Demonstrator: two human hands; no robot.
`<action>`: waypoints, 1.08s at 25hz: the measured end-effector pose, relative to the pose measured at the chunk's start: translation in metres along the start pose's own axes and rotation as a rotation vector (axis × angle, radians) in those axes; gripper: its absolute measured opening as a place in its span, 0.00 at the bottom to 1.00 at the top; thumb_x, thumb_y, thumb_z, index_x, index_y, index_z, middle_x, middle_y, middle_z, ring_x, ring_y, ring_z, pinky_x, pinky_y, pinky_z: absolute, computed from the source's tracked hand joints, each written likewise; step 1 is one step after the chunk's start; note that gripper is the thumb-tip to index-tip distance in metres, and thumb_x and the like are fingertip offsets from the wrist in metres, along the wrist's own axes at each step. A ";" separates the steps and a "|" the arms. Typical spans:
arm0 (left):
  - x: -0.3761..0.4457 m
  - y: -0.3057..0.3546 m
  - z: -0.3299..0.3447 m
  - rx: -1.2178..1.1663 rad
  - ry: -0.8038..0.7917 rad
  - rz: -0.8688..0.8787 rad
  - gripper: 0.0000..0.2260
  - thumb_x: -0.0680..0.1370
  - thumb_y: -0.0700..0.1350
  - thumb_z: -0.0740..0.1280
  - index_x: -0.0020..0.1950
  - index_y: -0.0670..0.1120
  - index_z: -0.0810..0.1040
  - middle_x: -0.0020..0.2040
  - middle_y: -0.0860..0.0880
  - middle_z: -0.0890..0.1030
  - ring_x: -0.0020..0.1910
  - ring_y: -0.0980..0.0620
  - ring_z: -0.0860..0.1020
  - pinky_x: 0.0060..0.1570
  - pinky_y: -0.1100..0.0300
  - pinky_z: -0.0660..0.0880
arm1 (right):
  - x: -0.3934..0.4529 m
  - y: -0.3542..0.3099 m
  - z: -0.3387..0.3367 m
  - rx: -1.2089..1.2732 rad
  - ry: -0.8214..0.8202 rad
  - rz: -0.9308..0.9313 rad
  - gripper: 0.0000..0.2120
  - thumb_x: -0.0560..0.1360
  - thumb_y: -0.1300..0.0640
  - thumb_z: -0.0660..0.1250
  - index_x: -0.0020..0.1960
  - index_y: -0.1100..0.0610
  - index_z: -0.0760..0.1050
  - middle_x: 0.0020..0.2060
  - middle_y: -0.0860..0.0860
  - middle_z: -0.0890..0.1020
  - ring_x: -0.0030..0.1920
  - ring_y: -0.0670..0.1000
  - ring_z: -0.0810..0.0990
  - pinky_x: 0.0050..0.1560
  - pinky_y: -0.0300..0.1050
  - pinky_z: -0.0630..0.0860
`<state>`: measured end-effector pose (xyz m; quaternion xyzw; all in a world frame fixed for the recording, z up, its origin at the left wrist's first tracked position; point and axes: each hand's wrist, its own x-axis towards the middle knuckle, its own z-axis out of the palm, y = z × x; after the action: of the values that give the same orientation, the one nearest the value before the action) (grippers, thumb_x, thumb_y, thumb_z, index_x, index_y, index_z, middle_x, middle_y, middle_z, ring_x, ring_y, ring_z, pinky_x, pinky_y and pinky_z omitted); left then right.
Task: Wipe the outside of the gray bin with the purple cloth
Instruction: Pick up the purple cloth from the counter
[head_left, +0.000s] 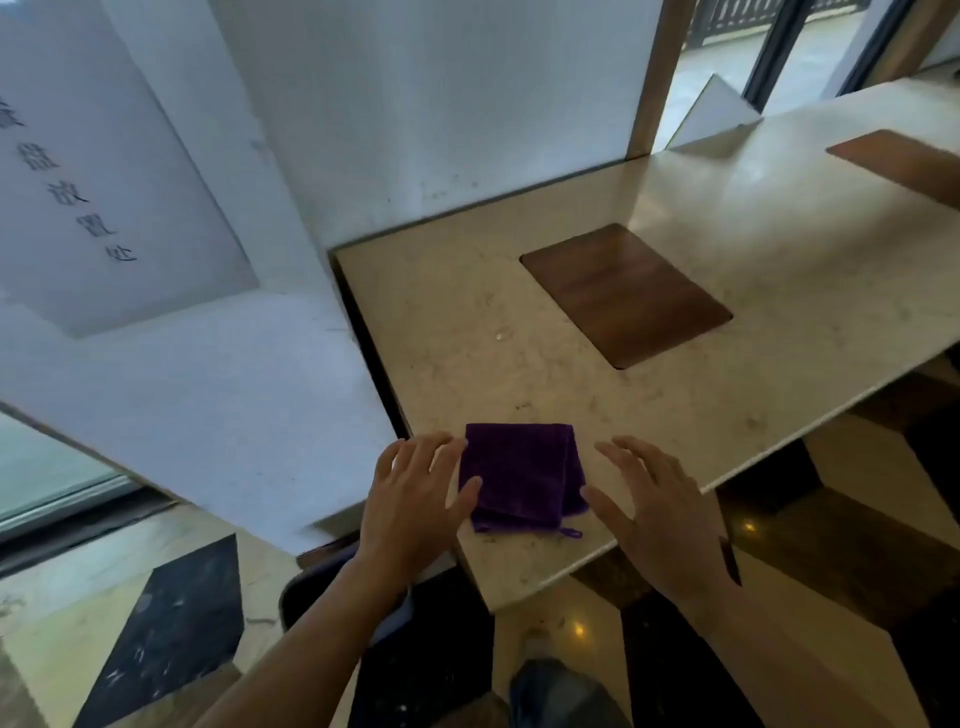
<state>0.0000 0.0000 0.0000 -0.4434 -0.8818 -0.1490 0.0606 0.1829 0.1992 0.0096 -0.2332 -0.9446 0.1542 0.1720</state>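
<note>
Flanking the folded purple cloth (522, 475) on the beige stone surface (675, 374), both hands spread wide, empty. Left hand (415, 499) touches its edge, right hand (654, 509) just beside, likely to gather it.

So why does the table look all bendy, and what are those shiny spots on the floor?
Head view: the wide-angle lens curves straight lines, so the table edge and the wall lean and bow. The floor spots are lamp reflections on polished stone. Daylight from the window glares on the far tabletop. The cloth looks dark and a bit soft, and both hands are slightly blurred.
</note>
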 end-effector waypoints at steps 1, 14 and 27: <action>0.011 0.000 0.011 0.023 -0.043 -0.018 0.20 0.78 0.56 0.60 0.64 0.46 0.77 0.61 0.47 0.80 0.60 0.48 0.75 0.61 0.47 0.69 | 0.014 0.009 0.008 0.020 -0.043 -0.002 0.25 0.77 0.38 0.61 0.68 0.52 0.71 0.65 0.51 0.77 0.63 0.53 0.76 0.57 0.47 0.72; 0.073 -0.032 0.112 0.161 -0.603 0.027 0.29 0.83 0.56 0.47 0.80 0.46 0.43 0.81 0.47 0.45 0.79 0.46 0.46 0.74 0.44 0.49 | 0.086 0.053 0.117 -0.262 -0.735 -0.043 0.36 0.81 0.37 0.48 0.81 0.53 0.40 0.81 0.52 0.45 0.80 0.61 0.43 0.76 0.62 0.48; 0.097 -0.023 0.106 -0.232 -0.520 -0.266 0.15 0.75 0.49 0.68 0.61 0.50 0.74 0.60 0.50 0.70 0.60 0.49 0.66 0.58 0.53 0.68 | 0.113 0.032 0.115 -0.043 -0.595 0.062 0.22 0.73 0.49 0.70 0.64 0.50 0.69 0.63 0.50 0.68 0.60 0.55 0.71 0.56 0.49 0.74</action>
<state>-0.0735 0.0949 -0.0826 -0.3513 -0.8952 -0.1367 -0.2379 0.0558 0.2577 -0.0769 -0.2101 -0.9490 0.2010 -0.1221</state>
